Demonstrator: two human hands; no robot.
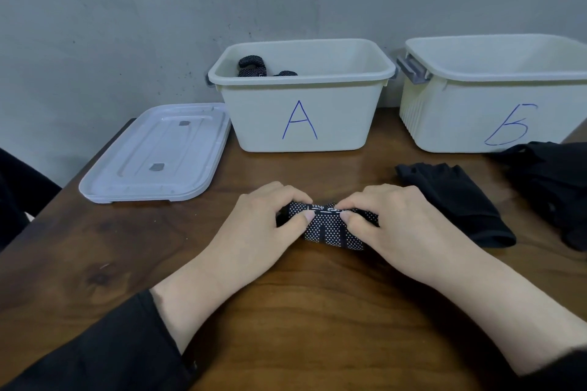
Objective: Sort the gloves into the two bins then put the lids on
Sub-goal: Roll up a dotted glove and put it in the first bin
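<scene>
Both thumbs and curled fingers pinched the dotted glove (330,227), the left hand (263,222) at its left end and the right hand (394,225) at its right, holding it bunched on the table (286,311). Bin A (301,124) stood beyond the glove, more dotted gloves (254,67) inside. The lid (155,155) lay left of that bin, bin B (495,111) right of it, and the plain black gloves (457,200) in front of bin B.

Bin A (301,124) at table (127,263) rear edge, centre; bin B (476,124) just right of it, near the right rear corner. Glove (254,65) in bin A, left end. Lid (152,155) flat on table left of bin A, near the left edge. Rolled glove (330,228) mid-table, before bin A, between left hand (260,219) and right hand (390,219). Flat glove (457,200) right of it, before bin B; glove heap (552,187) at right edge.
</scene>
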